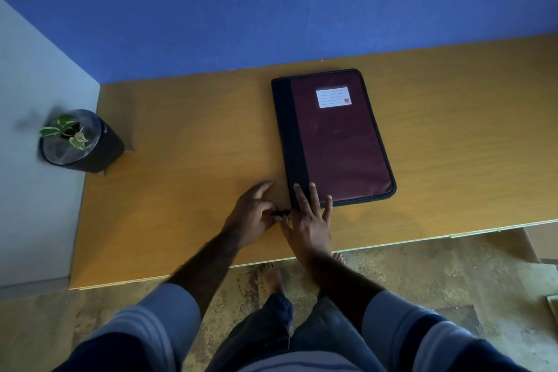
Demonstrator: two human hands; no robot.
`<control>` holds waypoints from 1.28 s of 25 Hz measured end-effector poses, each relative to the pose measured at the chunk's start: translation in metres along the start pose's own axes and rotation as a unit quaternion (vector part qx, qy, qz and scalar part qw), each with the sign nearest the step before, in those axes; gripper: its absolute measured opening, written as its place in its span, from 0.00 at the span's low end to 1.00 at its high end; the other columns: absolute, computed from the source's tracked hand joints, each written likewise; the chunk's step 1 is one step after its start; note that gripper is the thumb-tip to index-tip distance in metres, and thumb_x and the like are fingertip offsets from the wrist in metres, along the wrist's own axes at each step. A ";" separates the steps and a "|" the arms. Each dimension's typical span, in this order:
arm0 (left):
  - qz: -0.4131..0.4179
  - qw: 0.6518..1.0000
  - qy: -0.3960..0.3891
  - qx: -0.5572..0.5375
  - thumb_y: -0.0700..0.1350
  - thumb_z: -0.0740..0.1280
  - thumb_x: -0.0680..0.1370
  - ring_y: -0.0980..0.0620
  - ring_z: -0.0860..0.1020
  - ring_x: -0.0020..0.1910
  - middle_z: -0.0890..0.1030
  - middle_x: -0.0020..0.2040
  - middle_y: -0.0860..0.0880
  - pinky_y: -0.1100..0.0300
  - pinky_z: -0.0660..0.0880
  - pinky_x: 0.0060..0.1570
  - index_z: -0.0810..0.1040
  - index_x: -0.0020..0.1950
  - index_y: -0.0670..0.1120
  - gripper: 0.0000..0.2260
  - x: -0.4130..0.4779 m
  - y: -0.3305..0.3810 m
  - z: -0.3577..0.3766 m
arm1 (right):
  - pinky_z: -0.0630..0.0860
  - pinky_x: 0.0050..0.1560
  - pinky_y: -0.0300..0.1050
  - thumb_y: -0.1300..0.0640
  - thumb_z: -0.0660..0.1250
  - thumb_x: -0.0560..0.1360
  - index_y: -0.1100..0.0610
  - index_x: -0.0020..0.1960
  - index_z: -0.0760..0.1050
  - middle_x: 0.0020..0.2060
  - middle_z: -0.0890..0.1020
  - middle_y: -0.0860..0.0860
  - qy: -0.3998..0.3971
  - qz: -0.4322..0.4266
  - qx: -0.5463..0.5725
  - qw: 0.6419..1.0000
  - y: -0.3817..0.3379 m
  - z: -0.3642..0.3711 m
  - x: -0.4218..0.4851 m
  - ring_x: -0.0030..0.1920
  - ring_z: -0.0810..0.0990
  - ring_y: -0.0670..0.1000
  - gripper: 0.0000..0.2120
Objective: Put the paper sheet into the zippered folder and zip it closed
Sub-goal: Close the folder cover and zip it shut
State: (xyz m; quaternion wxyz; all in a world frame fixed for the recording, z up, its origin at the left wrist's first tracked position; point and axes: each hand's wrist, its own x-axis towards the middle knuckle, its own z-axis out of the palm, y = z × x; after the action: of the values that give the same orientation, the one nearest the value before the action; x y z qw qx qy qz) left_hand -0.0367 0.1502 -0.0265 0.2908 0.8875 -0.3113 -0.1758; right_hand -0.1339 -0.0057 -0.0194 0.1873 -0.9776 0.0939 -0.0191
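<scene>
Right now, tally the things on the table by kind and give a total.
Zippered folder: 1
Potted plant: 1
Hands resting at the folder's near corner: 2, left hand and right hand
Total: 4
No loose paper sheet is visible on the table.

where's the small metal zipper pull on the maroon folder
At the maroon zippered folder's near left corner, the small metal zipper pull sits between left hand and right hand.

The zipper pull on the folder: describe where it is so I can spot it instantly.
On the wooden table lies a maroon folder. At its near left corner, between the left hand and right hand, sits the zipper pull, a small dark metallic tab.
</scene>
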 end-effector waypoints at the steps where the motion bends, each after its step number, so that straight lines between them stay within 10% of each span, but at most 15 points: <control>1: 0.000 1.000 0.000 0.000 0.49 0.76 0.75 0.47 0.64 0.78 0.68 0.78 0.45 0.52 0.65 0.73 0.85 0.46 0.46 0.07 0.000 0.000 0.000 | 0.54 0.75 0.73 0.48 0.72 0.76 0.55 0.40 0.80 0.78 0.66 0.54 0.004 0.005 0.003 1.000 -0.002 0.002 0.000 0.81 0.53 0.60 0.12; 32: -0.038 0.998 -0.020 0.034 0.50 0.74 0.76 0.48 0.64 0.78 0.65 0.80 0.49 0.44 0.76 0.62 0.80 0.39 0.51 0.07 0.005 0.005 0.000 | 0.45 0.77 0.72 0.57 0.72 0.75 0.52 0.37 0.78 0.79 0.65 0.52 0.021 0.160 -0.022 0.987 0.143 -0.061 0.003 0.82 0.48 0.58 0.09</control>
State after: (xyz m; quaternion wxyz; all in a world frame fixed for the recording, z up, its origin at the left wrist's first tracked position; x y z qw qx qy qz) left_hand -0.0351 0.1439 -0.0239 0.2473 0.9043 -0.2887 -0.1941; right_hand -0.1608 -0.1585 -0.0155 0.1641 -0.9533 0.2534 -0.0074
